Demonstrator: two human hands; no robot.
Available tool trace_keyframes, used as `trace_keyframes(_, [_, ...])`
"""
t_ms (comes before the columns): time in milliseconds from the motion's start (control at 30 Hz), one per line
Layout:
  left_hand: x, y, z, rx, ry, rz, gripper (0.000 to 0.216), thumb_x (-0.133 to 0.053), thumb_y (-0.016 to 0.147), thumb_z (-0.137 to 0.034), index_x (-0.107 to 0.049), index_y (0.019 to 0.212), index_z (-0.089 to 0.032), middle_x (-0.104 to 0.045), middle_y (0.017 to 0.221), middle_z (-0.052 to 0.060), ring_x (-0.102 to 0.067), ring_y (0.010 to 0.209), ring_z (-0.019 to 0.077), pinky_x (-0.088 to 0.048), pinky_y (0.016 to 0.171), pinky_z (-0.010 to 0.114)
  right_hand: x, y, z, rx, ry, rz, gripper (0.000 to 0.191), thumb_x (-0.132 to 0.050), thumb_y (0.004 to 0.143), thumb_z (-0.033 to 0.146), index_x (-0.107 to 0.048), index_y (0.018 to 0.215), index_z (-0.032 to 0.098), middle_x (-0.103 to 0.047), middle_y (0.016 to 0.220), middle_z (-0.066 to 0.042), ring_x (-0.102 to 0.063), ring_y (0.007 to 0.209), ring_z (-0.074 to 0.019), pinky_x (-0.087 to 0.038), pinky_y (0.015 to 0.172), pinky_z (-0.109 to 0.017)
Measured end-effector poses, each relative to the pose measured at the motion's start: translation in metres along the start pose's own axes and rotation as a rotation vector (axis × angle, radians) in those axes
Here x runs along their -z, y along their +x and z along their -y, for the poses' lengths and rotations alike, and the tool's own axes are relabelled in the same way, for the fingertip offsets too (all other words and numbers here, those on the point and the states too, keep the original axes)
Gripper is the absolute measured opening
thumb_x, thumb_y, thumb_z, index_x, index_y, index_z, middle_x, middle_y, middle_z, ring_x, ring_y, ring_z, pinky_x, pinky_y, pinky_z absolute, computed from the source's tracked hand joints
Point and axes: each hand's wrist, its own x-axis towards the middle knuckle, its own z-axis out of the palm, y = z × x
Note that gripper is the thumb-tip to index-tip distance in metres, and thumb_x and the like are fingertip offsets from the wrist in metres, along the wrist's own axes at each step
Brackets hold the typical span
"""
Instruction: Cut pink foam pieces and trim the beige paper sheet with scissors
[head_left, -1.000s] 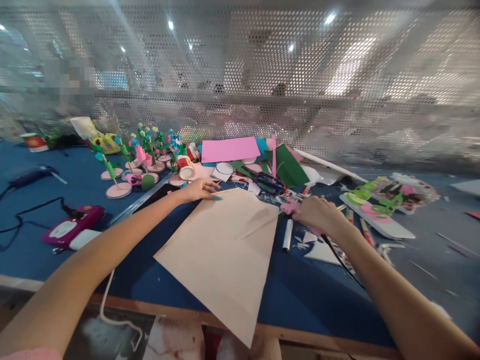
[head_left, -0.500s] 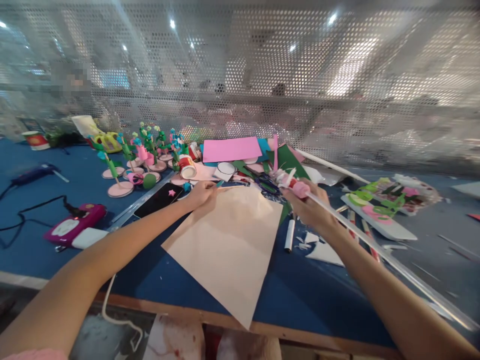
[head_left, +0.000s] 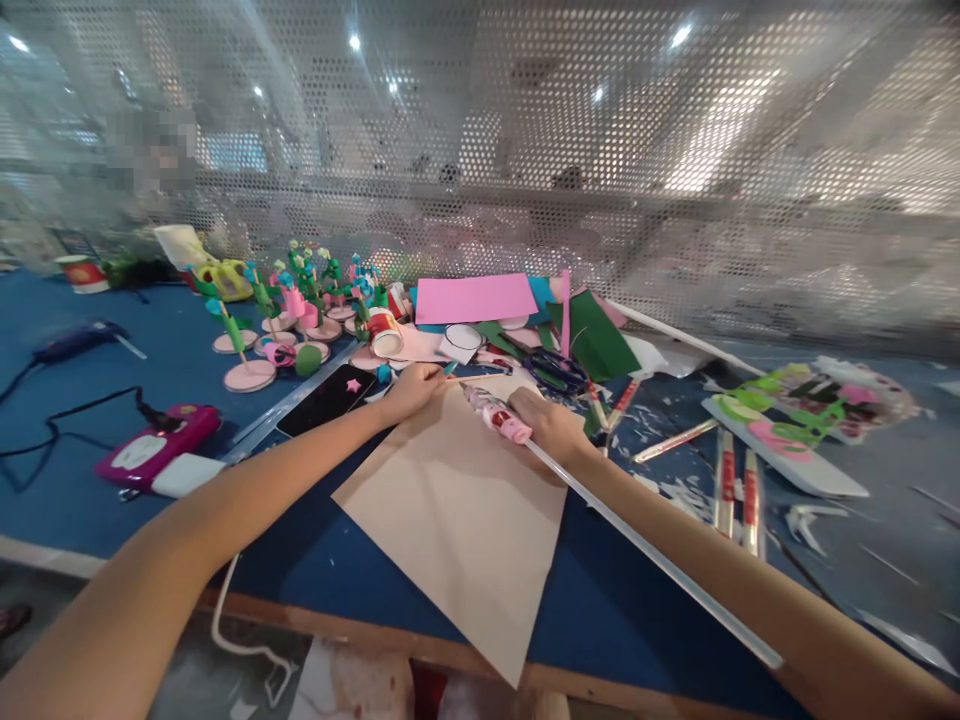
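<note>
My left hand (head_left: 414, 391) is closed in a pinch on a thin wooden stick (head_left: 480, 378), with a small blue-green piece beside the fingertips. My right hand (head_left: 553, 428) is wrapped round a pink glue gun (head_left: 507, 420). Out of the gun's back end runs a long translucent glue stick (head_left: 660, 550) along my right forearm. The gun's nozzle points at the wooden stick, very near it; whether they touch I cannot tell. Under both hands lies a large beige sheet of paper (head_left: 442, 520), one corner hanging past the table's front edge.
At left are paper flowers on round pink bases (head_left: 250, 376), a black phone (head_left: 319, 402) and a magenta power adapter (head_left: 161, 445). Scissors (head_left: 555, 370), pink paper (head_left: 476, 300) and green paper (head_left: 604, 335) lie behind. White scraps and red-and-white wrappers (head_left: 724, 485) litter the right.
My right hand has brought the glue gun leftward and down over the beige sheet, its nozzle now close to the wooden stick. My left hand keeps its pinch almost in place.
</note>
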Motion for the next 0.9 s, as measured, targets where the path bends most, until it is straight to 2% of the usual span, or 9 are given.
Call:
trace_keyframes(167, [-0.001,0.0,-0.002,-0.052,0.018,-0.022,0.029,-0.046,0.075,-0.033,-0.052,0.059,-0.011,-0.038,0.049,-0.004,-0.032,0.051,0.0081,-0.023,0.05,0.021,0.007,0.001,0.007,-0.009,-0.041,0.06,0.022,-0.038,0.076,0.036,-0.046,0.08,0.016,-0.052,0.079,-0.009,-0.048,0.06,-0.0166,-0.03,0.052,-0.026])
trace_keyframes(400, [-0.001,-0.002,-0.004,-0.053,0.018,-0.011,0.027,-0.044,0.076,-0.032,-0.056,0.067,-0.01,-0.039,0.05,-0.004,-0.031,0.05,0.008,-0.021,0.049,0.021,0.016,0.006,0.02,-0.036,-0.084,0.141,0.022,-0.036,0.077,0.032,-0.047,0.083,0.015,-0.052,0.083,-0.01,-0.045,0.056,-0.0164,-0.025,0.05,-0.027])
trace_keyframes(667, [0.0,-0.003,-0.008,-0.078,0.022,-0.018,0.023,-0.044,0.073,-0.024,-0.04,0.052,-0.015,-0.035,0.051,-0.005,-0.032,0.053,0.0085,-0.024,0.053,0.022,0.016,0.011,0.024,-0.064,-0.06,0.175,0.023,-0.037,0.077,0.034,-0.047,0.084,0.014,-0.051,0.084,-0.01,-0.046,0.057,-0.0163,-0.024,0.05,-0.027])
trace_keyframes(900, [0.001,-0.005,-0.012,-0.058,0.052,-0.017,0.023,-0.043,0.074,-0.022,-0.039,0.052,-0.015,-0.034,0.051,-0.005,-0.031,0.053,0.0086,-0.022,0.052,0.023,0.021,0.013,0.025,-0.09,-0.047,0.217,0.028,-0.037,0.078,0.04,-0.046,0.083,0.014,-0.052,0.085,-0.01,-0.047,0.06,-0.0166,-0.026,0.051,-0.027])
